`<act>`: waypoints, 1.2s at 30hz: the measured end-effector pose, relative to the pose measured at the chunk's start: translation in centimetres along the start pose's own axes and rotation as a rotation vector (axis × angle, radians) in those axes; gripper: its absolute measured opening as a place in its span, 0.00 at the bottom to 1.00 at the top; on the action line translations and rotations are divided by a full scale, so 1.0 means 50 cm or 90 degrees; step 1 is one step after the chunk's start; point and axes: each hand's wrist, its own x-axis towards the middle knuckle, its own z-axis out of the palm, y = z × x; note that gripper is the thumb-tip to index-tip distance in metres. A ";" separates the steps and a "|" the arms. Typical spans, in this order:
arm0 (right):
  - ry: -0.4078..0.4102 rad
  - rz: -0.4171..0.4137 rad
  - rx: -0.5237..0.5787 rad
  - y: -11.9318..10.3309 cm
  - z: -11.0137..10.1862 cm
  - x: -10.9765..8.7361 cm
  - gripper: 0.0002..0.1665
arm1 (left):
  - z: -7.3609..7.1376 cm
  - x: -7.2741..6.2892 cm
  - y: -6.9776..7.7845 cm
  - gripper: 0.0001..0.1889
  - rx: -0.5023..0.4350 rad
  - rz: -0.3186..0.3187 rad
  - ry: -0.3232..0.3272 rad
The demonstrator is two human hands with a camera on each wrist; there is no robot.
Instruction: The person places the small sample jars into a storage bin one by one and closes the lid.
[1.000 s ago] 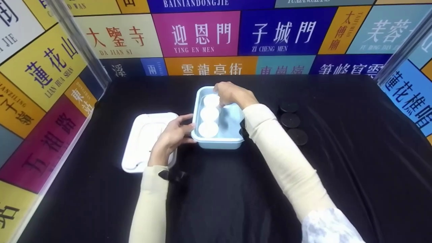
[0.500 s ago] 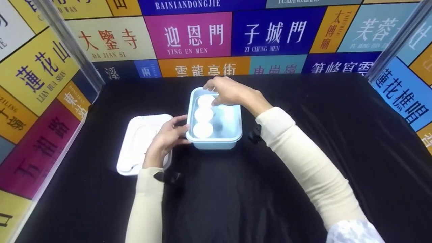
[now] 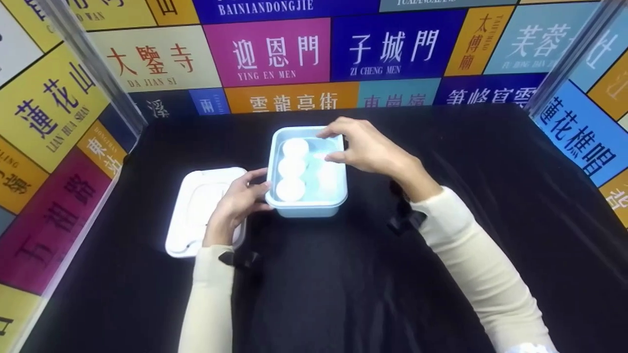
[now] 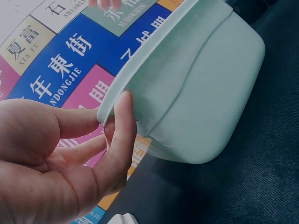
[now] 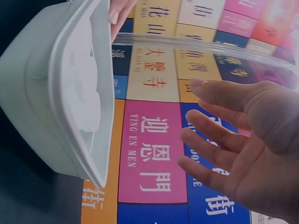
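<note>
A light blue plastic box (image 3: 309,212) stands uncovered at mid-table. Three white round pieces (image 3: 292,167) line its left half, front to back. My left hand (image 3: 238,198) pinches the box's left rim, thumb above and fingers under the lip, as the left wrist view shows on the box wall (image 4: 201,88). Over the right side of the box, my right hand (image 3: 370,147) is held with fingers apart and nothing between them. In the right wrist view, that hand (image 5: 252,126) is apart from the box (image 5: 32,88).
A white lid (image 3: 191,211) lies flat on the black cloth (image 3: 304,284), left of the box and partly under my left forearm. Panels with printed place names (image 3: 274,54) stand behind and at both sides.
My right hand has come off the rearmost white piece and moved right, its fingers spreading. The left hand keeps its pinch on the box. Black discs seen earlier at right no longer show.
</note>
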 end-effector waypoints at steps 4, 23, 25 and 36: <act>0.047 -0.015 0.021 0.017 -0.002 -0.036 0.24 | -0.004 0.000 0.000 0.27 0.004 -0.001 0.004; 0.270 -0.032 0.082 0.141 0.022 -0.177 0.24 | -0.004 0.000 -0.004 0.27 0.009 0.001 -0.002; 0.286 -0.026 0.089 0.156 0.026 -0.188 0.25 | -0.004 -0.001 -0.004 0.27 0.012 0.002 -0.002; 0.301 0.012 0.081 0.230 0.039 -0.233 0.29 | 0.000 0.001 0.000 0.26 0.018 0.003 0.001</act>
